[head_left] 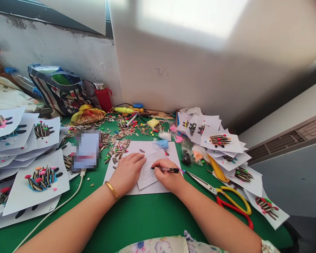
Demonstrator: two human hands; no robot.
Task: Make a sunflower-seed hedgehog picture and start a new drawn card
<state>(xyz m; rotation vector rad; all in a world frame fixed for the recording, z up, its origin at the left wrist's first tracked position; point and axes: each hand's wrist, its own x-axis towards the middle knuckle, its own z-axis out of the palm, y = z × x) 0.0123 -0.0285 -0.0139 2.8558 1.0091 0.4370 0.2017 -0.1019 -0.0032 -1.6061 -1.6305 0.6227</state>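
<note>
In the head view my right hand [170,174] is closed round a black pen [171,169], its tip on a small white paper [147,180] with a line drawing. My left hand [129,172] lies flat with fingers stretched, its fingertips on the left part of that paper. Beneath both is a larger white sheet [152,189] on the green table. Sunflower seeds [121,146] lie scattered beyond my left hand. Just past the paper sits a bag of blue clay [162,143]. Scissors [216,190] with red and yellow handles lie right of my right hand.
Cards with seed hedgehogs are stacked at left [42,179] and right [221,140]. A phone [86,151] with a white cable [71,198] lies on the left. At the back stand a red bottle [103,98] and a striped bag [60,91], near the wall.
</note>
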